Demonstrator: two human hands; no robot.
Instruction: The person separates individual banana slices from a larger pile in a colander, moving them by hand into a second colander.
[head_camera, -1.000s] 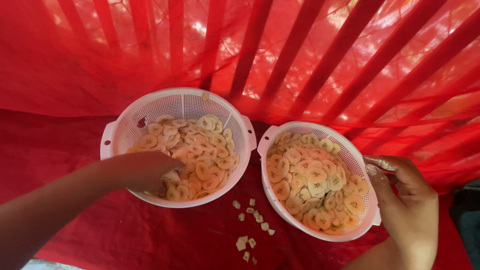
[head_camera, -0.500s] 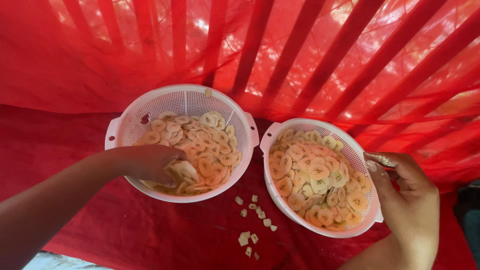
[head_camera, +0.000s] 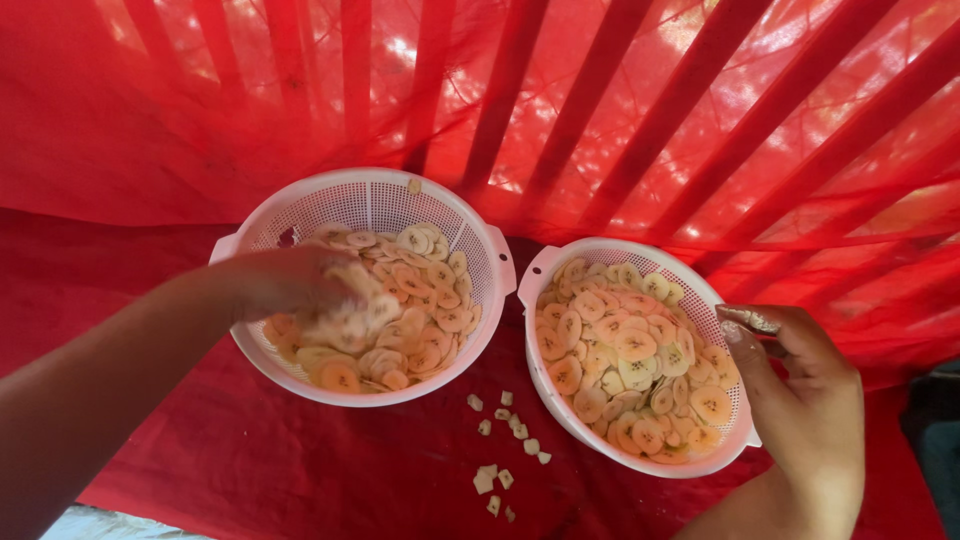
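- Your left hand (head_camera: 285, 283) is cupping a blurred bunch of slices (head_camera: 352, 310) over the left basket (head_camera: 370, 195).
- Your right hand (head_camera: 800, 385) is curling around the right basket's (head_camera: 600, 250) rim.
- Scraps (head_camera: 505, 440) are lying on the red cloth (head_camera: 300, 460) between the baskets.

A red cloth (head_camera: 330, 470) covers the ground and rises behind as thin red netting (head_camera: 620, 110). Sunlight glows through the netting in bright patches, and dark slanted bars (head_camera: 585, 95) show through it. A pale strip of floor (head_camera: 85, 522) shows at the bottom left.
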